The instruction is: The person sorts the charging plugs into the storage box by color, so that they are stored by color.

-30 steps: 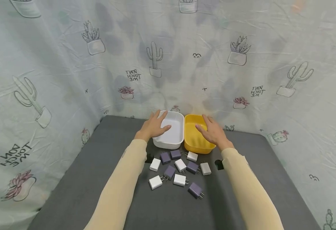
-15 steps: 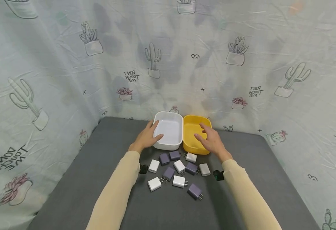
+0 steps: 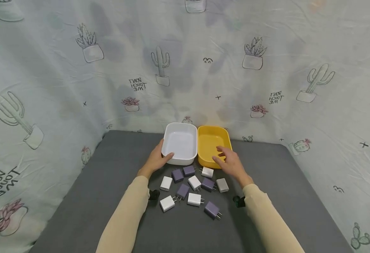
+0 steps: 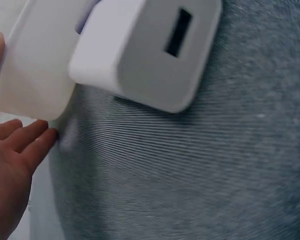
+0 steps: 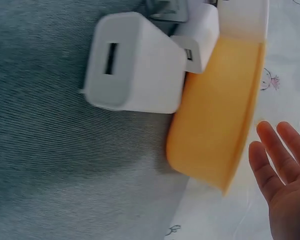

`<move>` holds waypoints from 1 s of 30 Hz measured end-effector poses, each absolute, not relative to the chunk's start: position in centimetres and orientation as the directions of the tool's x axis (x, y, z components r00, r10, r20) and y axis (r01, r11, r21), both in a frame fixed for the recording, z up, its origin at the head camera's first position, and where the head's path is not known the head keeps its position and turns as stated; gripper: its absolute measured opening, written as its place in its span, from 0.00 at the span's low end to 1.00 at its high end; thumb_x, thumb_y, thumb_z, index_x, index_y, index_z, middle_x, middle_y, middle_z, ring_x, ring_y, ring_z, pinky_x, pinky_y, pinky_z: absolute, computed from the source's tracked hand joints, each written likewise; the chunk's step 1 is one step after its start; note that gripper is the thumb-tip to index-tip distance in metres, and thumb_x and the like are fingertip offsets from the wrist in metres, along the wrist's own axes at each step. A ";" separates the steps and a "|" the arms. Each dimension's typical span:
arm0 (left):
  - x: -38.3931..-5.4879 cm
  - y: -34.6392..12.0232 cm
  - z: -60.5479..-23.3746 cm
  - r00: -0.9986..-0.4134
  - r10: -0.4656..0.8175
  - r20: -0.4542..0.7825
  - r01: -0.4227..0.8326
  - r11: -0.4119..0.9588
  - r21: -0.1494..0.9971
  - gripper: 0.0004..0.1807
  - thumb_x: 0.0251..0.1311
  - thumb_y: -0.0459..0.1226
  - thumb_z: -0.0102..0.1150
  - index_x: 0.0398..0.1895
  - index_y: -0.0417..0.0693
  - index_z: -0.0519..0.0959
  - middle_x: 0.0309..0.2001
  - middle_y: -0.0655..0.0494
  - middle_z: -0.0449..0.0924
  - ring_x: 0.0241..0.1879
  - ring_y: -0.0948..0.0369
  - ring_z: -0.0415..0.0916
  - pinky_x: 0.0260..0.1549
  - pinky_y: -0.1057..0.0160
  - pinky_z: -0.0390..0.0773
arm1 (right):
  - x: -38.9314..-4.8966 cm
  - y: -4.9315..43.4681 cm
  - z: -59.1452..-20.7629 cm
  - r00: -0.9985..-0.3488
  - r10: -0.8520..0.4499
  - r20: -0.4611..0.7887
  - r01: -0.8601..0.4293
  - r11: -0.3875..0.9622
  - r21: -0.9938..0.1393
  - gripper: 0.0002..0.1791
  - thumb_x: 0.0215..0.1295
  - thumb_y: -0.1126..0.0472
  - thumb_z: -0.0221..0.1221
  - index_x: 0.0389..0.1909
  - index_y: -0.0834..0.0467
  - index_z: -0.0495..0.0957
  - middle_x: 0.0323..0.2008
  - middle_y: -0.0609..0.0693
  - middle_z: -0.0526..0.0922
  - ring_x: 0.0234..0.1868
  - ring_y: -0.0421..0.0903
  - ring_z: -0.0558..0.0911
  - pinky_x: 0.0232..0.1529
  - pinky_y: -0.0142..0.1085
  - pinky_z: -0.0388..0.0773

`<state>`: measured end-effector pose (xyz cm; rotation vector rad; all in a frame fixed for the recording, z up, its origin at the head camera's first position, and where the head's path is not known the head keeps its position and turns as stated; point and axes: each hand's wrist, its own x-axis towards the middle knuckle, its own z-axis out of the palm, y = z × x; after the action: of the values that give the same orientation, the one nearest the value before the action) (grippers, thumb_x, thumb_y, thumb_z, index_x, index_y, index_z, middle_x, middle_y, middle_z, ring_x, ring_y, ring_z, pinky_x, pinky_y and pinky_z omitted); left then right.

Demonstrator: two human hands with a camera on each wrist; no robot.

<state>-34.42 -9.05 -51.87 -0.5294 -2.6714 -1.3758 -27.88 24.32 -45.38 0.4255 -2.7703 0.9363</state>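
My left hand (image 3: 156,159) is at the left side of a white plastic bin (image 3: 180,161). Its thumb lies over the rim, and in the left wrist view the straight fingers (image 4: 37,145) reach along the bin's outer wall (image 4: 37,70). My right hand (image 3: 231,162) hovers at the near right corner of a yellow bin (image 3: 207,162), fingers loosely spread and holding nothing. In front of the bins lie several white charger plugs (image 3: 195,199) and several purple charger plugs (image 3: 212,210), mixed together. Both bins show bare floors.
The two bins stand side by side at the back of a dark grey table (image 3: 185,232). A pale curtain (image 3: 197,70) printed with cacti hangs close behind them and along both sides. A small dark wrist camera (image 3: 239,201) sits under the right sleeve.
Both hands have come back toward the person, from over the bins' far parts to their near parts. The left hand has dropped to the white bin's side. The plugs have stayed put.
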 end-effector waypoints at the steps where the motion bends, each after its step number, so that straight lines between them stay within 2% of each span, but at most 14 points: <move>1: -34.4 -9.1 -52.0 -0.937 0.260 0.234 0.339 0.510 0.791 0.50 0.62 0.51 0.61 0.79 0.47 0.44 0.71 0.41 0.61 0.67 0.44 0.66 0.63 0.40 0.69 | -27.8 24.4 -45.6 -0.941 -0.206 0.268 -0.327 0.753 -0.571 0.30 0.66 0.53 0.61 0.64 0.64 0.70 0.62 0.61 0.76 0.54 0.57 0.81 0.53 0.52 0.80; 3: -34.5 -9.2 -52.2 -0.941 0.259 0.217 0.319 0.467 0.825 0.50 0.62 0.53 0.61 0.79 0.52 0.45 0.70 0.43 0.65 0.65 0.47 0.70 0.60 0.43 0.73 | -27.8 24.6 -45.9 -0.939 -0.200 0.280 -0.332 0.740 -0.585 0.29 0.66 0.55 0.62 0.64 0.65 0.71 0.61 0.61 0.77 0.53 0.58 0.82 0.52 0.53 0.81; 6: -34.5 -9.4 -52.6 -0.954 0.248 0.167 0.262 0.421 0.868 0.51 0.60 0.55 0.63 0.79 0.58 0.44 0.70 0.46 0.65 0.65 0.51 0.71 0.59 0.48 0.76 | -27.6 24.8 -46.3 -0.937 -0.186 0.296 -0.334 0.729 -0.598 0.28 0.66 0.56 0.62 0.63 0.64 0.71 0.59 0.61 0.78 0.54 0.58 0.81 0.52 0.52 0.81; 12: -34.1 -10.0 -52.8 -0.965 0.237 0.109 0.183 0.317 0.931 0.54 0.55 0.50 0.70 0.79 0.61 0.45 0.74 0.48 0.59 0.71 0.51 0.63 0.67 0.48 0.68 | -26.7 25.0 -46.6 -0.939 -0.141 0.315 -0.320 0.700 -0.639 0.26 0.65 0.57 0.63 0.61 0.64 0.73 0.57 0.61 0.79 0.53 0.57 0.81 0.50 0.51 0.82; 19: -34.2 -10.5 -52.8 -0.968 0.244 0.065 0.131 0.264 0.956 0.55 0.52 0.51 0.72 0.79 0.62 0.47 0.75 0.48 0.57 0.72 0.51 0.61 0.68 0.48 0.66 | -25.7 25.5 -46.8 -0.922 -0.140 0.361 -0.362 0.644 -0.674 0.24 0.60 0.63 0.66 0.57 0.65 0.76 0.53 0.62 0.81 0.51 0.59 0.83 0.47 0.52 0.83; 26: -34.4 -11.2 -53.0 -0.970 0.242 0.034 0.101 0.270 0.957 0.55 0.51 0.52 0.72 0.78 0.63 0.48 0.76 0.50 0.56 0.72 0.53 0.61 0.68 0.50 0.66 | -24.6 26.6 -47.4 -0.943 -0.144 0.301 -0.324 0.611 -0.722 0.25 0.56 0.64 0.69 0.56 0.65 0.77 0.50 0.63 0.82 0.50 0.61 0.82 0.49 0.57 0.80; 30: -34.5 -11.3 -53.4 -0.970 0.239 0.036 0.093 0.232 0.968 0.53 0.52 0.50 0.72 0.78 0.65 0.49 0.75 0.49 0.57 0.71 0.53 0.61 0.66 0.51 0.68 | -23.8 27.4 -47.9 -0.962 -0.123 0.243 -0.268 0.597 -0.756 0.27 0.55 0.63 0.70 0.56 0.63 0.77 0.51 0.61 0.82 0.52 0.58 0.81 0.52 0.55 0.80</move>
<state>-34.46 -11.30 -53.35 -0.3467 -2.5566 -1.9942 -23.81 27.36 -47.91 0.3282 -2.6564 1.2997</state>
